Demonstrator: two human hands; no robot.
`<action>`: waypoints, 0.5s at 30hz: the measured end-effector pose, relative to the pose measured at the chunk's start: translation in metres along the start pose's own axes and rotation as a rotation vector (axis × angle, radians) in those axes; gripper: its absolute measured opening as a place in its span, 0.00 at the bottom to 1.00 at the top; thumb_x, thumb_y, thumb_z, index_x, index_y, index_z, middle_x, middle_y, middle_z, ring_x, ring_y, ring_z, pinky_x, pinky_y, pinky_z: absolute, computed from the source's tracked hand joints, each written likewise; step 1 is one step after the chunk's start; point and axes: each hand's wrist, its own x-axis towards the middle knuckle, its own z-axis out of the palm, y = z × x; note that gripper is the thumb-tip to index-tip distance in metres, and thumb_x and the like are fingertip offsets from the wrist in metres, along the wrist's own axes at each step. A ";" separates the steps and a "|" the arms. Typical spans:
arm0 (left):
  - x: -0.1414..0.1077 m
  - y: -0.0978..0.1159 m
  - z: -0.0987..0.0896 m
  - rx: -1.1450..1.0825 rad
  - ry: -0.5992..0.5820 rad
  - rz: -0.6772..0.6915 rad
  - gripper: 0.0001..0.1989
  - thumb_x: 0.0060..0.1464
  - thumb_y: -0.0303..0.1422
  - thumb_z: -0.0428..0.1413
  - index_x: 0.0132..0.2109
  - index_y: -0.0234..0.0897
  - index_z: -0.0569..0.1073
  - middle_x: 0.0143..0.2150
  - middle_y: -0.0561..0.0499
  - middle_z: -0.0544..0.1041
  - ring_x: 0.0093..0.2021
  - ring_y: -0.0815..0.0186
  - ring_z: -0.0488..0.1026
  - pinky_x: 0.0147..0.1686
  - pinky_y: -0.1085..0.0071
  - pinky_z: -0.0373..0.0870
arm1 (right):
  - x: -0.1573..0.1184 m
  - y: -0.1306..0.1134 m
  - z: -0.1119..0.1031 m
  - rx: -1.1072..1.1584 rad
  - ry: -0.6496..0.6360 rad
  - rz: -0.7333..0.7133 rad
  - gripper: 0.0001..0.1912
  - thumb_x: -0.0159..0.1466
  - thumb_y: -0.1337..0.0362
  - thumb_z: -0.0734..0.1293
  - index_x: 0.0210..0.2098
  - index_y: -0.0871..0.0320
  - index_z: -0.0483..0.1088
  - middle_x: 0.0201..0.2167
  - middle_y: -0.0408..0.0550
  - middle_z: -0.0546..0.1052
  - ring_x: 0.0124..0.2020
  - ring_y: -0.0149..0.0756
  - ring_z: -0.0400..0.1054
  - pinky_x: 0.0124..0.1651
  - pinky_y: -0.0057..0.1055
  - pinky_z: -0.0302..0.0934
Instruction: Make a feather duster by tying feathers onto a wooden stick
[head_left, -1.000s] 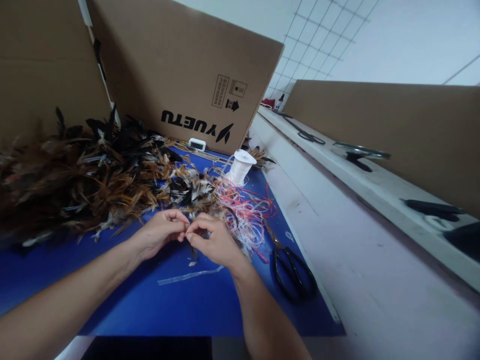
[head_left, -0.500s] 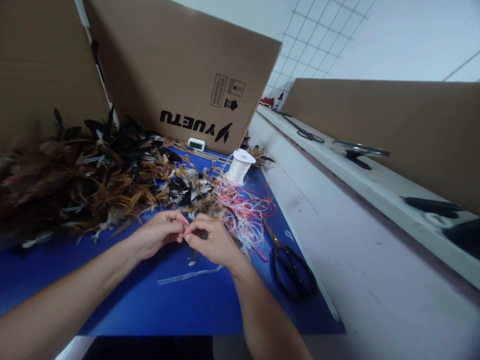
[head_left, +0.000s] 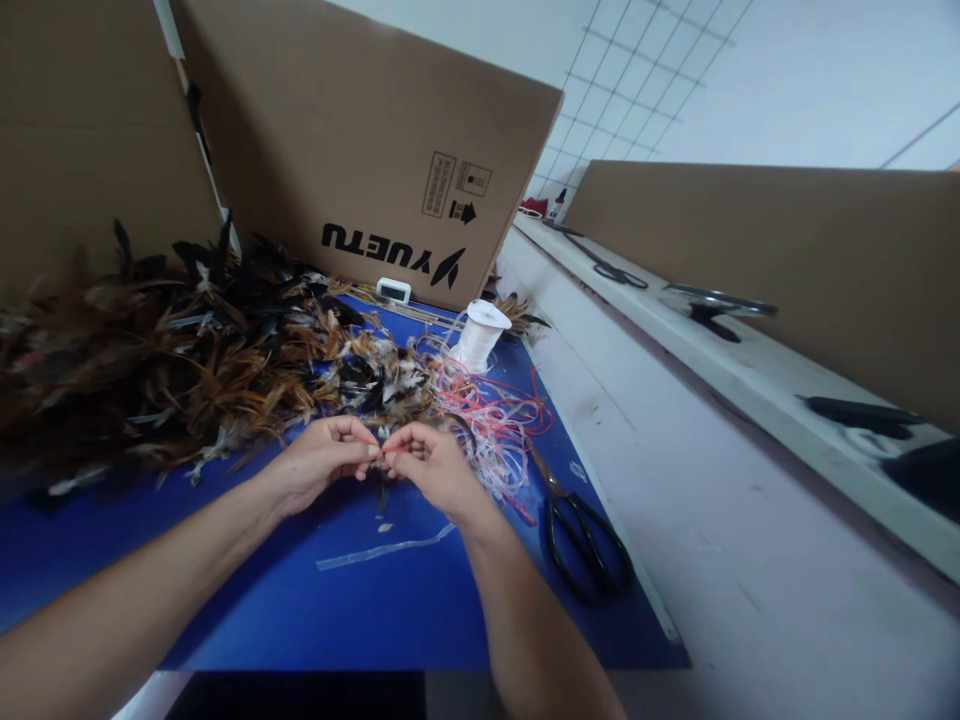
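My left hand and my right hand meet over the blue table surface, both with fingertips pinched. A tiny reddish bit shows at the right fingertips; what the fingers hold is too small to make out. Behind them spreads a large pile of brown, black and white feathers. Close to my right hand lies a tangle of clear and pink strands. A clear flat strip rests on the table below the hands, partly hidden by my right wrist.
Black-handled scissors lie at the right. A white spool stands behind the tangle, and a small white display device sits before the cardboard box. Along the right runs a white ledge with another pair of scissors.
My right hand has turned slightly and its fingertips have shifted a little to the right, away from the left ones. My left hand stays almost in place.
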 end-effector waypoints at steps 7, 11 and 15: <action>0.000 -0.001 0.000 0.017 -0.009 0.019 0.08 0.39 0.28 0.64 0.25 0.32 0.71 0.20 0.53 0.74 0.19 0.74 0.67 0.23 0.76 0.65 | -0.001 0.000 0.000 0.005 -0.014 -0.064 0.03 0.54 0.65 0.67 0.28 0.59 0.71 0.23 0.40 0.73 0.24 0.27 0.67 0.32 0.26 0.62; 0.000 -0.002 0.001 0.026 -0.013 0.028 0.08 0.40 0.28 0.64 0.25 0.32 0.71 0.19 0.54 0.72 0.19 0.73 0.66 0.22 0.75 0.65 | -0.001 0.003 0.001 -0.070 -0.007 -0.112 0.04 0.54 0.65 0.68 0.27 0.59 0.71 0.22 0.40 0.72 0.23 0.26 0.64 0.30 0.25 0.59; 0.000 -0.002 0.001 0.021 -0.030 0.023 0.08 0.41 0.28 0.64 0.26 0.32 0.71 0.19 0.54 0.72 0.20 0.73 0.67 0.23 0.75 0.66 | -0.001 0.003 0.002 -0.075 0.006 -0.114 0.05 0.53 0.65 0.68 0.27 0.60 0.70 0.22 0.40 0.72 0.23 0.26 0.64 0.29 0.25 0.58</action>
